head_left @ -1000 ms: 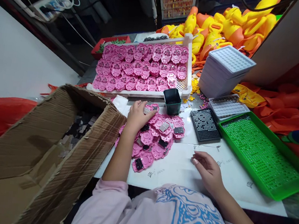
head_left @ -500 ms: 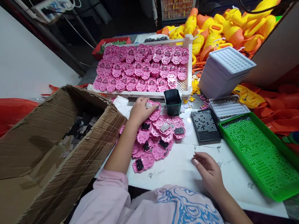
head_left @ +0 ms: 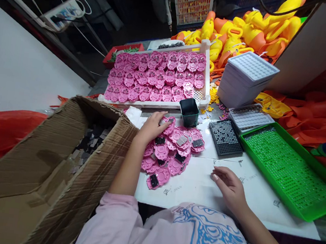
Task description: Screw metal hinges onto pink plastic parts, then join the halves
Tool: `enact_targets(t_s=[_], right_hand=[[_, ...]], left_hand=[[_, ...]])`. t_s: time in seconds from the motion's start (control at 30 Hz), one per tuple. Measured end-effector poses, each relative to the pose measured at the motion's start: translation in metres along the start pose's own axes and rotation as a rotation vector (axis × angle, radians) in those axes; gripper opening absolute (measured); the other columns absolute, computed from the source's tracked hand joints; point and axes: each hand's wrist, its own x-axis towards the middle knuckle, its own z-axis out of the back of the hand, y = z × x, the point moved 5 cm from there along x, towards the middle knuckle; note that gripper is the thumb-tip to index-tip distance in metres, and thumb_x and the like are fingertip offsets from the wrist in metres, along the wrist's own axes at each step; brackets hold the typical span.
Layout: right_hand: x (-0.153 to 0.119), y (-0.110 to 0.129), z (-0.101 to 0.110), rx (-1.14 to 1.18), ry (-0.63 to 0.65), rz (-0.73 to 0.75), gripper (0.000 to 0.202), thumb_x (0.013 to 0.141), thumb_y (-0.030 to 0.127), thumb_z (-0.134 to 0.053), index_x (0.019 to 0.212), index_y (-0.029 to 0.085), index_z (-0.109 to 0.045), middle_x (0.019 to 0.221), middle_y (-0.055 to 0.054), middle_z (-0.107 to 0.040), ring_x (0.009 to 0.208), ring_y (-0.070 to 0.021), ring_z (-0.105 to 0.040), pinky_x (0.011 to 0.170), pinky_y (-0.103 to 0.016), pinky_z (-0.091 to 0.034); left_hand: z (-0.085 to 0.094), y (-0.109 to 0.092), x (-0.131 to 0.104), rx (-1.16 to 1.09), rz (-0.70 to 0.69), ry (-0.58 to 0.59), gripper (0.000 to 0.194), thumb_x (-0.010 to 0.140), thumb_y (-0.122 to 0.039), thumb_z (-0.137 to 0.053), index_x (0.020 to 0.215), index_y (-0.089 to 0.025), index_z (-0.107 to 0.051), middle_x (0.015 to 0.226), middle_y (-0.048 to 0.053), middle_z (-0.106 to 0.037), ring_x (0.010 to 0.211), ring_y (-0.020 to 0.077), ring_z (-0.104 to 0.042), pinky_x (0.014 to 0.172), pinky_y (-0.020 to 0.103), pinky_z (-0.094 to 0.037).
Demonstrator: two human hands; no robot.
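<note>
My left hand is at the back left of a loose pile of pink plastic pieces. Its thumb and fingers close on a scalloped pink plastic piece at the pile's far edge; part of that piece is hidden. Several pieces in the pile carry small black or grey rectangular parts. My right hand rests on the white table covering, right of the pile. Its fingers curl loosely, apart from the thumb, with nothing in them. Just behind the pile stands a small black square cup.
A cardboard box holding small dark and grey pieces stands at left. Behind, a white crate bears rows of pink pieces. At right are a black perforated tray, a green tray, stacked white trays and yellow-orange toys.
The whole view shifts slightly. My left hand's fingers have turned a little over the pink piece, hiding more of its grey part. My right hand stays in place.
</note>
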Motion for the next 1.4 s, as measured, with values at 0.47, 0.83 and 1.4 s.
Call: enact_targets(t_s=[0.47,0.83,1.4], right_hand=[[0.001,0.002,0.0,0.001,-0.004,0.009,0.024,0.082,0.034,-0.063,0.103,0.022,-0.062,0.094,-0.007,-0.064,0.086,-0.0197,-0.062,0.078,-0.035,-0.052],[0.001,0.001,0.0,0.002,0.0,0.009,0.025,0.082,0.033,-0.063,0.104,0.022,-0.062,0.095,-0.007,-0.063,0.087,-0.0196,-0.061,0.08,-0.036,-0.051],[0.002,-0.004,0.001,0.037,-0.025,-0.051,0.029,0.078,0.037,-0.067,0.101,0.02,-0.064,0.094,-0.007,-0.064,0.087,-0.0193,-0.062,0.08,-0.034,-0.052]], left_hand=[[0.01,-0.018,-0.033,0.16,0.014,-0.036,0.061,0.084,-0.057,-0.047,0.135,-0.025,-0.046,0.144,0.012,-0.039,0.133,0.0355,-0.031,0.108,0.056,-0.023],[-0.014,-0.053,-0.076,0.285,-0.024,-0.034,0.077,0.077,-0.065,-0.049,0.138,-0.019,-0.042,0.147,0.017,-0.034,0.138,0.0425,-0.018,0.109,0.062,-0.011],[0.011,-0.056,-0.047,0.394,-0.044,-0.027,0.073,0.078,-0.073,-0.038,0.128,-0.022,-0.05,0.123,0.015,-0.053,0.115,0.0349,-0.044,0.097,0.052,-0.03]])
